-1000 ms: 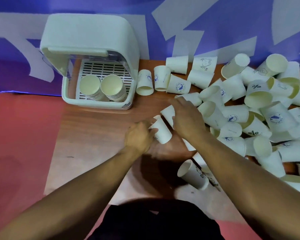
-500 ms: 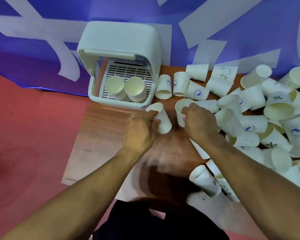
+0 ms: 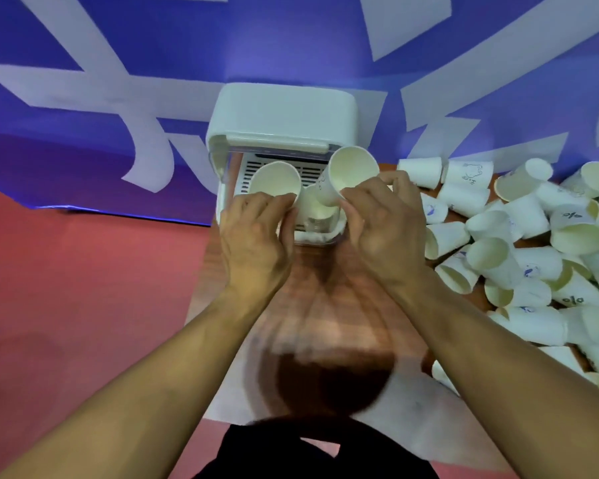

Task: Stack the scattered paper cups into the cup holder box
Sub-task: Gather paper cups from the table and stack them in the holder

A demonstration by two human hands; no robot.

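The white cup holder box [image 3: 284, 115] stands at the table's far edge with its front open. My left hand [image 3: 253, 233] holds a white paper cup [image 3: 275, 179] over the box's left side, mouth up. My right hand [image 3: 384, 223] grips a second paper cup [image 3: 350, 171], tilted, above the box's right side. Between the two, a cup stack [image 3: 317, 209] inside the box shows partly. A heap of scattered paper cups [image 3: 519, 243] lies on the table to the right.
The wooden table [image 3: 329, 299] carries a dark shadow near me. A blue and white wall banner [image 3: 118, 81] rises behind the box. Red floor [image 3: 83, 288] lies to the left of the table.
Both hands have lifted their cups from the table and carried them forward to the box's opening. The view has swung left, centring the box.
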